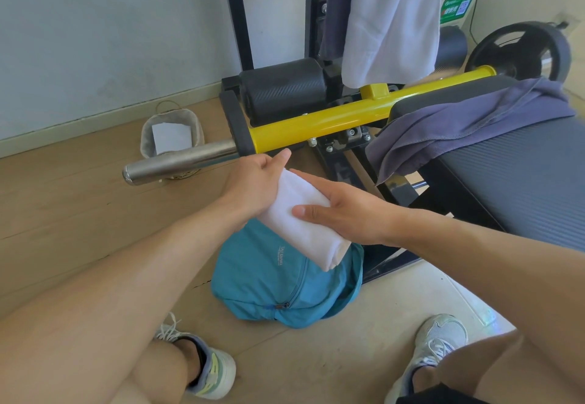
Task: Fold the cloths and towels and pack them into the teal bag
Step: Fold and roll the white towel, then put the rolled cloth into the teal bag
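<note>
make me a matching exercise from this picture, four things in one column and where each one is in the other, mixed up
Things
1. folded white towel
2. teal bag
3. purple cloth
4. hanging white towel

Places
A. draped over the end of the bench
B. on the floor between the feet
C. hung on the upright frame behind the yellow bar
D. held in the left hand and right hand, above the bag

Pairs: 1-D, 2-B, 3-A, 4-C

The bag [278, 280] sits on the floor [79, 207] between my feet. My hands [342, 213] hold a folded towel [304, 223] above it. A cloth [468, 122] lies on the counter [522, 163] to my right.
</note>
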### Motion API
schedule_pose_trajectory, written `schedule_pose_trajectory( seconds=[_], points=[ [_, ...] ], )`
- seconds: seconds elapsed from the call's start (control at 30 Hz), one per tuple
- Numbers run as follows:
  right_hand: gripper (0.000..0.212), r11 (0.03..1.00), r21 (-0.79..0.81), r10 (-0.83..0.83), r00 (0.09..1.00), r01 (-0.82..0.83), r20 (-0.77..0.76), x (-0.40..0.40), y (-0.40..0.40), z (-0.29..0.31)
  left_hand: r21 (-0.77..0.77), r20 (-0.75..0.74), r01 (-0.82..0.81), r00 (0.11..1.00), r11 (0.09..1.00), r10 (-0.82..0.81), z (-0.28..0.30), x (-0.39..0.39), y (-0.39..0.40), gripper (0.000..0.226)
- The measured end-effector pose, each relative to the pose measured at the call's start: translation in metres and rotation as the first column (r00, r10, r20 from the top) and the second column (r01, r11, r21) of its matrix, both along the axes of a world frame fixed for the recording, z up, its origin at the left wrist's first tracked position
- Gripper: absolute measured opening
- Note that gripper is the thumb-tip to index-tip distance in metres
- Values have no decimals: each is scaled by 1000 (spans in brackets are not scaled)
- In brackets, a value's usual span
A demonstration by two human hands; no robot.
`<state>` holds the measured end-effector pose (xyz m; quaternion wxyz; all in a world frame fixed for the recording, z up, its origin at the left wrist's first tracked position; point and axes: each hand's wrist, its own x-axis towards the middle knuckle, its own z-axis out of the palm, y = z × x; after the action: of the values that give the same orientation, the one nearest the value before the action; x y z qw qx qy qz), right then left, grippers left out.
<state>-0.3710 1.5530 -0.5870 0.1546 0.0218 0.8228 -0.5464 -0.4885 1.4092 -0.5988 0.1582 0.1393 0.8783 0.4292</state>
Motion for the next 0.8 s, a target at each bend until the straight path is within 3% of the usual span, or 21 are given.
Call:
schedule_pose_trajectory(
  seconds=[0.17,0.33,0.5,0.67,0.8],
  points=[
    [60,992,127,30,999,-29,-11,0,1,-6,-40,-153,46,987,998,-51,-9,-4,-5,43],
    [59,948,316,12,999,-22,34,1,-3,-19,-103,-113,116,985,988,-128,-21,1,-6,39],
    [62,823,567,-34,992,-43,125,-4,-2,-31,-232,-36,143,987,962,-156,-32,-12,-3,26],
    [63,735,677,-175,957,-29,232,0,11,-57,-410,93,267,964,872,-251,-58,-4,9,38],
    [50,720,692,-233,923,-47,305,9,15,-77,-560,209,480,871,676,-445,-84,27,21,35]
  ],
)
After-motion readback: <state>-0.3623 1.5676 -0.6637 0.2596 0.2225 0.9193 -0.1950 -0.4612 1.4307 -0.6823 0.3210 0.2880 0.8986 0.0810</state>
